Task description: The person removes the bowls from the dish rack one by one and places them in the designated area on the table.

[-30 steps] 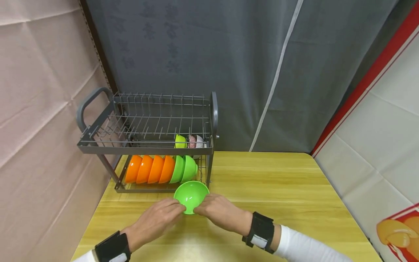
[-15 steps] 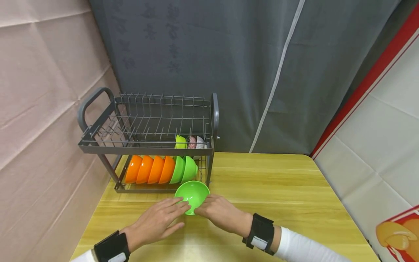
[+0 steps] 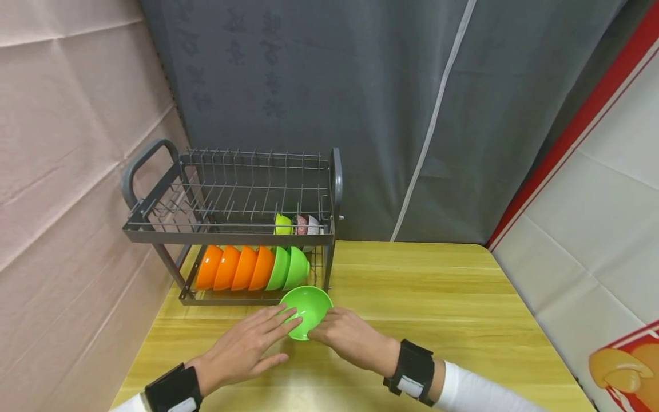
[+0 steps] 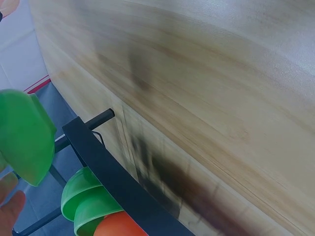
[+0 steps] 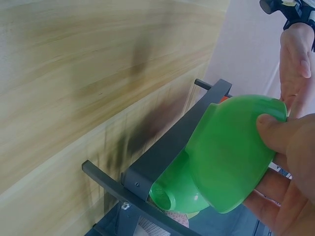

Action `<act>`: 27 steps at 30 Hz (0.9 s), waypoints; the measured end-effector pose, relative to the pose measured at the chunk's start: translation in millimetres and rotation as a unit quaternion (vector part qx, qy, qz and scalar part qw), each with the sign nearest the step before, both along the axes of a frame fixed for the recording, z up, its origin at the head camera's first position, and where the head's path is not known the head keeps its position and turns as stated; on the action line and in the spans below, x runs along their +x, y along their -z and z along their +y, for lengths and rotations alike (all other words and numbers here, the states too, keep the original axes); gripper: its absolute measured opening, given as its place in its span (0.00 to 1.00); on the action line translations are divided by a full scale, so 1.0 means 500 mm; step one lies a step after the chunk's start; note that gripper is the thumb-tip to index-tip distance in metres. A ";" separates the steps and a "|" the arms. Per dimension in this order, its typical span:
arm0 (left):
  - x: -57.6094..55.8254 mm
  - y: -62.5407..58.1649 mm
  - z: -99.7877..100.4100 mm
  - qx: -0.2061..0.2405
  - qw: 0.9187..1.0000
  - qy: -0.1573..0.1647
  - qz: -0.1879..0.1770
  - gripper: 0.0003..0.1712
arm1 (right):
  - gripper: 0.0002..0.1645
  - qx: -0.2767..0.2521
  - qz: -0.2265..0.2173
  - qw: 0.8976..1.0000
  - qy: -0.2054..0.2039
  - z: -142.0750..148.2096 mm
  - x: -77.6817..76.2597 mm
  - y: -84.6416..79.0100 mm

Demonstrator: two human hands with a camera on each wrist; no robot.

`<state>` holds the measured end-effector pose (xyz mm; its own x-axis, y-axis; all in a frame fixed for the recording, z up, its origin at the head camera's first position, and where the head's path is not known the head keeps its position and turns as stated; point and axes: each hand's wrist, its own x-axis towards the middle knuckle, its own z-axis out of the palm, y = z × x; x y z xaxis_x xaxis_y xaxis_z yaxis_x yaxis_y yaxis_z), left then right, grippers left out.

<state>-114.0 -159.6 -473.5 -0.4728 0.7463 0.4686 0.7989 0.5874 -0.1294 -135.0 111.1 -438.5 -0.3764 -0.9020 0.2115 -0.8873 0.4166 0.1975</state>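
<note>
Yellow wooden tabletop [image 3: 412,286] below, your right hand [image 3: 352,339] pinches the glossy green plastic bowl [image 3: 312,306] one-sidedly (left hand [image 3: 247,347] straight-fingered); it might twist.

You face a bowl [image 3: 313,306] before the rack [image 3: 226,237] at left on the tabletop [image 3: 437,309], more bowls [image 3: 261,272] lining its lower tier [image 3: 229,301], a curtain [image 3: 370,114] behind.
</note>
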 end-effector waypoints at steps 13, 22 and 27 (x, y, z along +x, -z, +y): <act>0.001 0.001 -0.001 -0.017 1.000 0.003 -0.024 0.41 | 0.10 -0.026 0.010 1.000 0.006 0.022 0.005 0.005; -0.002 0.002 0.004 -0.023 0.999 0.002 -0.026 0.41 | 0.15 -0.034 0.009 0.999 0.013 0.053 0.006 0.012; -0.003 0.001 0.009 -0.029 0.999 0.002 -0.026 0.44 | 0.14 -0.037 0.016 0.999 0.015 0.067 0.007 0.014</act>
<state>-115.6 -155.0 -474.2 -0.4920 0.7733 0.3999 0.8081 0.5766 -0.1208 -131.5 144.5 -445.6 -0.3958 -0.8715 0.2895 -0.8674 0.4583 0.1937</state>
